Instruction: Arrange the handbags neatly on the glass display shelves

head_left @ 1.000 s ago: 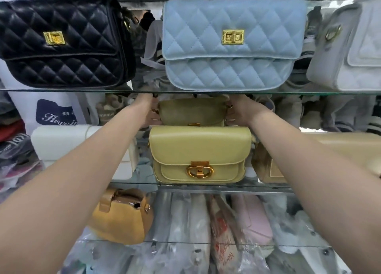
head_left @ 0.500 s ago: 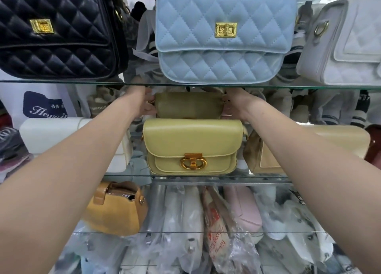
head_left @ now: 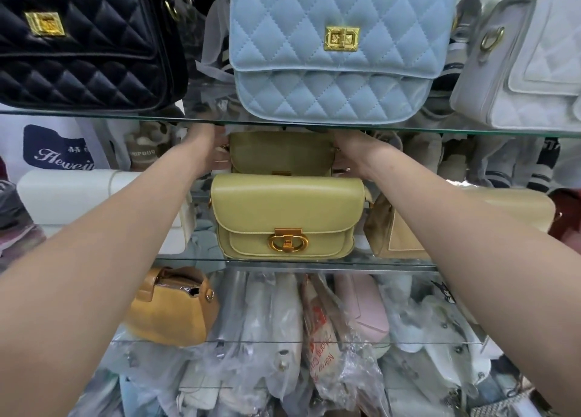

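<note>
Two matching olive-yellow flap bags stand one behind the other on the middle glass shelf (head_left: 314, 264). The front bag (head_left: 286, 209) faces me with a gold clasp. Behind it, the rear bag (head_left: 281, 152) is gripped at both ends: my left hand (head_left: 209, 148) on its left side, my right hand (head_left: 352, 152) on its right side. My fingers are mostly hidden behind the bag and under the upper shelf (head_left: 283, 124).
The upper shelf carries a black quilted bag (head_left: 81, 46), a light blue quilted bag (head_left: 336, 49) and a white bag (head_left: 528, 68). A white bag (head_left: 78, 196) and a beige bag (head_left: 405, 231) flank the yellow pair. Below sit a mustard bag (head_left: 171, 309) and plastic-wrapped bags (head_left: 314, 338).
The view has shifted so the shelves sit slightly lower left in frame. Both hands stay on the rear yellow bag, which has barely moved.
</note>
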